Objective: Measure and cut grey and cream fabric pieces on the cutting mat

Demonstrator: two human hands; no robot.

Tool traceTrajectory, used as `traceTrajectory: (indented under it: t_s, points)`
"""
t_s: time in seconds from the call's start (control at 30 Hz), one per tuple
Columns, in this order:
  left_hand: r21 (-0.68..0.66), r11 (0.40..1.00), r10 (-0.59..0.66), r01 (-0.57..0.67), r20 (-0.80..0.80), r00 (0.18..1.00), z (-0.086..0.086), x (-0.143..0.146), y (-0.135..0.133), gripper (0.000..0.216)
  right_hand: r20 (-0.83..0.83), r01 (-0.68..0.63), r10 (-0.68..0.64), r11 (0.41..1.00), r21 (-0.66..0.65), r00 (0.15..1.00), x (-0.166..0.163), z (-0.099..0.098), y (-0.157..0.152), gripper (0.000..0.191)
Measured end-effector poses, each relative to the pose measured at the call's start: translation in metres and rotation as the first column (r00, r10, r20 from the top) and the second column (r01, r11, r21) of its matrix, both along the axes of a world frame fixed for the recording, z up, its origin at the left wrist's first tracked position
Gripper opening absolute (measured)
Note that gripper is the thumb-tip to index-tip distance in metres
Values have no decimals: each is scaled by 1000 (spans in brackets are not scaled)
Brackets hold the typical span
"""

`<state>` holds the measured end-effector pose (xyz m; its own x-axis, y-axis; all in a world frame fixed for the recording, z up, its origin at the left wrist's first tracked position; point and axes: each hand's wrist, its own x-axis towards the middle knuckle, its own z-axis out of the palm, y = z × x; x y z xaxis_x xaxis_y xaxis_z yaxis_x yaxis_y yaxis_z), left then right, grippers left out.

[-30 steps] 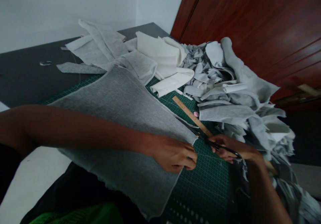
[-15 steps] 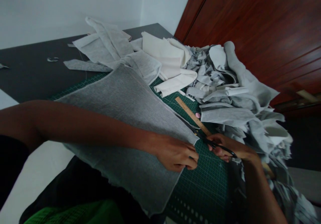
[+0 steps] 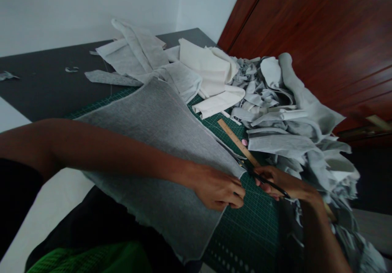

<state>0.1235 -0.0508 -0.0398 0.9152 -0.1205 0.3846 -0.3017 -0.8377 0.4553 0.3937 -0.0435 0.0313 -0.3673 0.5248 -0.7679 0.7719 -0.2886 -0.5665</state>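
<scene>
A large grey fabric sheet [image 3: 153, 142] lies over a green cutting mat [image 3: 254, 224]. My left hand [image 3: 219, 189] is closed, pinching the sheet's near right edge. My right hand [image 3: 284, 183] grips black scissors [image 3: 260, 177], fingers through the handles, blades pointing into the sheet's right edge beside my left hand. A wooden ruler [image 3: 237, 142] lies on the mat just beyond the scissors.
A heap of grey fabric strips [image 3: 288, 118] fills the right side. Folded white and grey pieces [image 3: 202, 73] lie at the back on the dark table [image 3: 39, 89]. A red-brown wooden door [image 3: 321, 32] stands behind on the right. A small pink object [image 3: 244, 142] sits by the ruler.
The view shifted slightly; my hands, the sheet and the scissors have stayed together at the sheet's right edge with little visible movement.
</scene>
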Motion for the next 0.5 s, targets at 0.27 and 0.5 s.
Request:
traceTrajectory:
  t_s: [0.27, 0.5]
  points:
    - [44, 999, 12, -19, 152, 988, -7, 1, -1, 29, -21, -11, 11, 1000, 2, 1000, 7, -1, 0, 44]
    - [62, 998, 5, -14, 138, 990, -5, 1, 1, 28, -20, -35, 36, 998, 50, 999, -2, 5, -2, 57]
